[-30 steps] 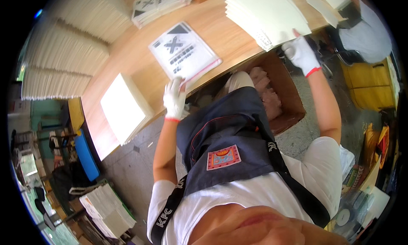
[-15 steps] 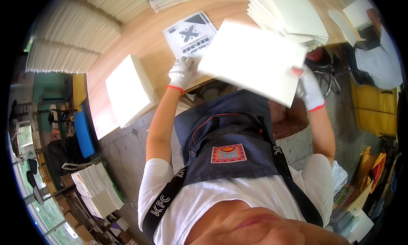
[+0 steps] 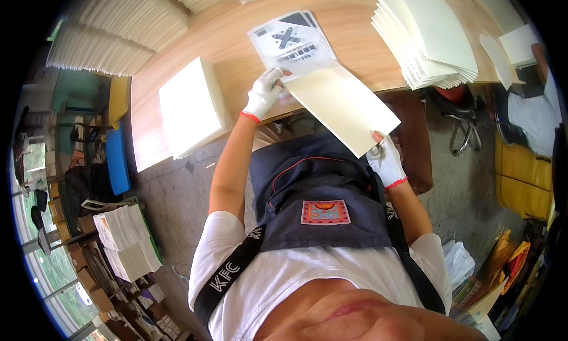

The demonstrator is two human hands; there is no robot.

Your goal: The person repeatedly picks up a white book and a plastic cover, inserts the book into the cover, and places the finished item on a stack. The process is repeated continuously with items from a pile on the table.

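Note:
A cream, thin stack of paper [image 3: 346, 107] slants from the table edge toward my apron. My gloved right hand [image 3: 386, 162] pinches its near right corner, the bare thumb on top. The far left end of the paper meets the near edge of a printed cover [image 3: 290, 42], grey and white with a crossed-pencils picture. More covers lie under that one. My gloved left hand [image 3: 265, 93] is closed at the cover's near left corner, where the two meet; its bare fingertips touch the edge.
To the left on the wooden table [image 3: 236, 63] stands a white paper stack [image 3: 192, 107]. Fanned cream blocks [image 3: 423, 42] lie at right. Tall paper stacks [image 3: 118, 30] fill the far left. A chair [image 3: 458, 107] and another person's arm [image 3: 547, 74] are beyond the right end.
My right hand has swung the cream paper leftward and down toward my body, its far end now against the printed cover. My left hand stays at the cover's corner, fingers closer to the paper.

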